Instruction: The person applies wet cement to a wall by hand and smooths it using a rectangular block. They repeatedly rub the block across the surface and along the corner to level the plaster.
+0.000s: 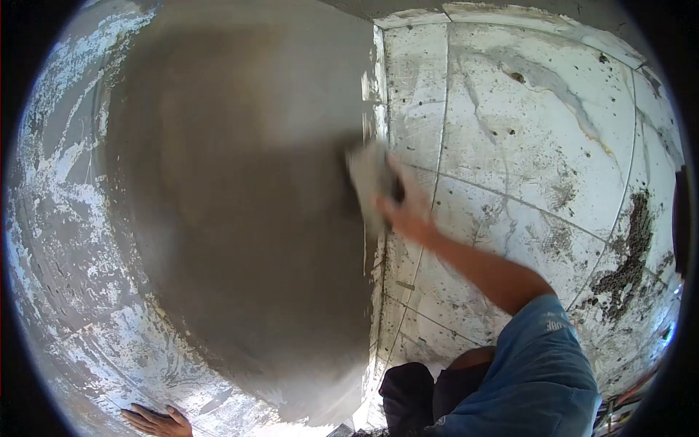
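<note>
visibly, the right grip [405,206] grasps a float [366,180], long axis nearly upright in view; left grip [158,422] unclenched.

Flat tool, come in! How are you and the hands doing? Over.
Right hand gripping flat tool, motion-blurred. Left hand open, lower-left edge. Flat tool at edge of grey coating, beside tiles. Nothing seen blocking it; dark crumbs off right.

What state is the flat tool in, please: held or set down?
Held: the flat tool is gripped by the right hand. Blur hides whether its face touches the grey surface.
</note>
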A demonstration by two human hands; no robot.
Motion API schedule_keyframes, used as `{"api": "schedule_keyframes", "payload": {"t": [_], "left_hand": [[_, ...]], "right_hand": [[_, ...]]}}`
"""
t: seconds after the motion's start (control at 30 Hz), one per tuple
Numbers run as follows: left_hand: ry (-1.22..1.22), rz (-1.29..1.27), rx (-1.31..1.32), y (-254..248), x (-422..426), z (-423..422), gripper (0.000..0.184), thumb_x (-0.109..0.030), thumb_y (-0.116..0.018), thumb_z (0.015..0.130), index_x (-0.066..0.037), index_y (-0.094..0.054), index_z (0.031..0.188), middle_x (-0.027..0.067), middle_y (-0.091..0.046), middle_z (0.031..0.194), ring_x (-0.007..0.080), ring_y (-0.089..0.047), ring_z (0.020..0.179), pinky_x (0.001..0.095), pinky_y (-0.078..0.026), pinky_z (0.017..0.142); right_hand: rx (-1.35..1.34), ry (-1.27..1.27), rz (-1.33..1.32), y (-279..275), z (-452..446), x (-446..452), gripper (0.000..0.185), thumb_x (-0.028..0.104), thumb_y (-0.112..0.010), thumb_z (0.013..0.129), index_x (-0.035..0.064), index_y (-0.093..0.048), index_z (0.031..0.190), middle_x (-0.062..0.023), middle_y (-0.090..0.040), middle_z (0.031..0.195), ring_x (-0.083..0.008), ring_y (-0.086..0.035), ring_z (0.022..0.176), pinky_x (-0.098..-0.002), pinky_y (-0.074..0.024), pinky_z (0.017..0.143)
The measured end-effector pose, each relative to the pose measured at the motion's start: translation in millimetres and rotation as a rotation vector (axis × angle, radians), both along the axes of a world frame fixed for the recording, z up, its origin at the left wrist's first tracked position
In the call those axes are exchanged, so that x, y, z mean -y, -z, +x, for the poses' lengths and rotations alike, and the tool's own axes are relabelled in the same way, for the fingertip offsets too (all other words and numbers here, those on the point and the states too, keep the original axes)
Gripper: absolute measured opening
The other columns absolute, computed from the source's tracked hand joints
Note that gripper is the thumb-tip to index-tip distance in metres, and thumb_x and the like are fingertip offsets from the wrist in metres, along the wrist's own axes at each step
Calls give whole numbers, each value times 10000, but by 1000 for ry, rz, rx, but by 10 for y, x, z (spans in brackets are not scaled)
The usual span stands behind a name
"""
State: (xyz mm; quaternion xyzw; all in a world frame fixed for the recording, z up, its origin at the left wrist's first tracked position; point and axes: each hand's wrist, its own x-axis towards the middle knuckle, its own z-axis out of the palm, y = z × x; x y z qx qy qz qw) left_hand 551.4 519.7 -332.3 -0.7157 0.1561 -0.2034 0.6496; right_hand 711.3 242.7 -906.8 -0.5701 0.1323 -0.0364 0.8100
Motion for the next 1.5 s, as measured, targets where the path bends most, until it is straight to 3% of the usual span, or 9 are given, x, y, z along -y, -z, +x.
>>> {"api": "schedule_keyframes", "payload": {"t": [0.27, 0.47, 0.57, 0.8, 1.0, 1.23, 1.3, 1.4, 1.5], "left_hand": [[-13, 8, -25, -25, -2, -12, 851, -547, -467, 902, 57, -278, 1471, 412, -174, 1479, 588, -193, 1361, 680, -189, 1058], [23, -4, -35, -27, -28, 12, 861, -548, -466, 895, 46, -255, 1481, 406, -170, 1484, 582, -201, 1361, 677, -197, 1055], [89, 105, -18, 43, 57, 105, 736, -532, -292, 982, -11, -245, 1501, 277, -160, 1549, 432, -180, 1432, 565, -181, 1132], [108, 79, -19, 59, 67, 117, 739, -545, -284, 981, -24, -249, 1504, 261, -170, 1551, 425, -194, 1428, 562, -189, 1130], [93, 70, -27, -75, -78, 79, 746, -560, -278, 976, -36, -254, 1507, 258, -168, 1553, 424, -201, 1427, 562, -184, 1129], [105, 81, -2, -84, -84, 81, 738, -557, -274, 979, -43, -259, 1507, 261, -180, 1550, 429, -199, 1428, 560, -186, 1129], [96, 84, -6, -87, -87, 67, 738, -560, -272, 979, -45, -264, 1506, 259, -187, 1550, 434, -199, 1427, 566, -182, 1129], [50, 28, 3, -1, -49, 25, 799, -569, -359, 939, -1, -262, 1493, 330, -179, 1519, 504, -208, 1395, 621, -190, 1093], [0, -18, 15, 9, -6, 26, 886, -617, -391, 900, 35, -254, 1484, 398, -168, 1490, 564, -211, 1369, 667, -205, 1057]], "right_hand": [[38, 182, -192, 503, 1890, 720, 807, 520, -648, 818, 93, -392, 1452, -243, -565, 1292, -324, -537, 1208, -389, -428, 1003], [-60, -95, -80, 370, -248, -669, 735, 259, -775, 773, 4, -421, 1364, -189, -533, 1295, -291, -517, 1206, -407, -419, 1017], [-51, -686, 239, 312, -1916, -1144, 1038, 627, -737, 711, -61, -354, 1387, -248, -452, 1345, -346, -436, 1286, -457, -347, 1071], [75, -54, -69, 397, -12, -74, 808, 195, -753, 764, 15, -352, 1442, -198, -450, 1403, -315, -423, 1314, -403, -322, 1114], [98, 68, -47, 78, 1548, 723, 704, 294, -692, 817, 53, -417, 1419, -210, -498, 1365, -298, -477, 1257, -382, -380, 1055], [98, -24, -123, 520, -393, -769, 607, 199, -779, 768, -6, -507, 1270, -194, -590, 1185, -313, -575, 1108, -411, -464, 944], [93, -337, 261, 378, -1515, -978, 819, 429, -781, 756, -6, -443, 1362, -207, -494, 1322, -335, -464, 1260, -456, -372, 1060], [88, -460, 52, 448, -1271, -658, 1011, 568, -759, 740, -29, -326, 1432, -247, -412, 1404, -357, -421, 1303, -457, -326, 1095], [21, -20, -130, 342, 143, 40, 751, 347, -702, 810, 37, -399, 1424, -195, -487, 1383, -319, -456, 1290, -383, -361, 1077]]}}
